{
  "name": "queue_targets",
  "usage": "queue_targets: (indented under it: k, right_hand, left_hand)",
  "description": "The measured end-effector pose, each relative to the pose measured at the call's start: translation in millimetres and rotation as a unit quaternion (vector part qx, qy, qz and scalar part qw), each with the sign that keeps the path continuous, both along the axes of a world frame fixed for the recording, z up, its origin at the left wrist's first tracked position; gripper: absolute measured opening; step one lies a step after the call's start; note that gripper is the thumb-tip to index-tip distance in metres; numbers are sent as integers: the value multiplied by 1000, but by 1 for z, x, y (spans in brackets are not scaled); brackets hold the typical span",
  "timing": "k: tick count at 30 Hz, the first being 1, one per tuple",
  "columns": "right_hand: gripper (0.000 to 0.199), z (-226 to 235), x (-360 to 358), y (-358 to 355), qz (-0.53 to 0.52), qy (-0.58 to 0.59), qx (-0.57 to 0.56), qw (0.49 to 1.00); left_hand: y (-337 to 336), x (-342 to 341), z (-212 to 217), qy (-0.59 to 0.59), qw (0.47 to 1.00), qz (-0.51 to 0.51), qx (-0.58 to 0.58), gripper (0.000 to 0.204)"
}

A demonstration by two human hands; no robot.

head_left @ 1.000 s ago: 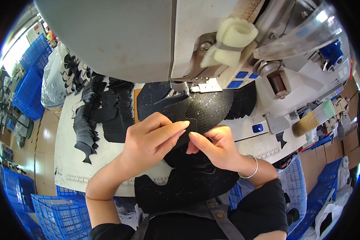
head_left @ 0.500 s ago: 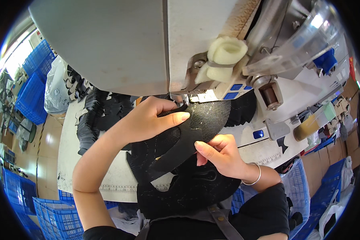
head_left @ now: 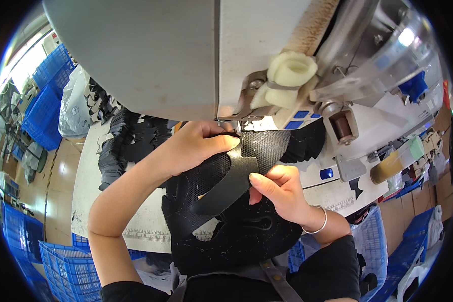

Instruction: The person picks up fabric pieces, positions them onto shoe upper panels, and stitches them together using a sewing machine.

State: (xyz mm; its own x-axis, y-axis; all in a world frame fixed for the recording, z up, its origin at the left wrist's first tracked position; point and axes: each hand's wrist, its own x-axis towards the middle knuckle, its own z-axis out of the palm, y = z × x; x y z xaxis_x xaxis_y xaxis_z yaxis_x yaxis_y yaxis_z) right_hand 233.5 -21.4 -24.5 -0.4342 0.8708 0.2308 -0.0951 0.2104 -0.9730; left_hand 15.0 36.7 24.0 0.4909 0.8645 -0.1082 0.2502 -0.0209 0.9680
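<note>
A black mesh shoe-upper piece (head_left: pixel 267 147) lies under the needle area (head_left: pixel 238 129) of a large sewing machine (head_left: pixel 171 55). On top of it is a curved, smooth black strip (head_left: pixel 227 185). My left hand (head_left: pixel 199 147) is closed close beside the needle, thumb pressing on the strip's upper end; its other fingertips are partly hidden. My right hand (head_left: pixel 281 192), a bangle on its wrist, pinches the strip's right edge between thumb and fingers. The black piece's padded lower part (head_left: pixel 236 246) spreads toward my lap over the table edge.
Stacks of black cut pieces (head_left: pixel 118 146) lie left of the machine, more (head_left: pixel 307 141) to the right. A brown thread bobbin (head_left: pixel 341 130) and clear shield (head_left: pixel 382 55) are at right. Blue crates (head_left: pixel 73 269) stand below left. A printed ruler (head_left: pixel 146 234) runs along the table's front.
The whole view has shifted slightly. The strip's surface now catches more light, and its free lower end shows more plainly. Both hands keep their holds, nearly still.
</note>
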Motion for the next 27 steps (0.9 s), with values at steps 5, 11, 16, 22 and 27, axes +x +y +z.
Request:
queue_targets:
  k: [5,11,16,22,27]
  right_hand:
    - [32,1,3,6,-5,10,12,1000]
    - [32,3,12,16,-21,8,-9,1000]
    - [31,12,9,18,-34,-40,30,998]
    - [32,18,13,26,-50,-43,22,998]
    - [33,22,9,31,-60,-38,5,997]
  left_hand:
    - [-9,6,-8,-71,997,22,-8,27]
    - [-14,13,-11,-85,993,83,23,25]
    - [-9,6,-13,-76,992,31,93,21]
    - [-12,12,-8,-84,992,77,48,22]
    - [-10,12,-9,-88,990,98,49,24]
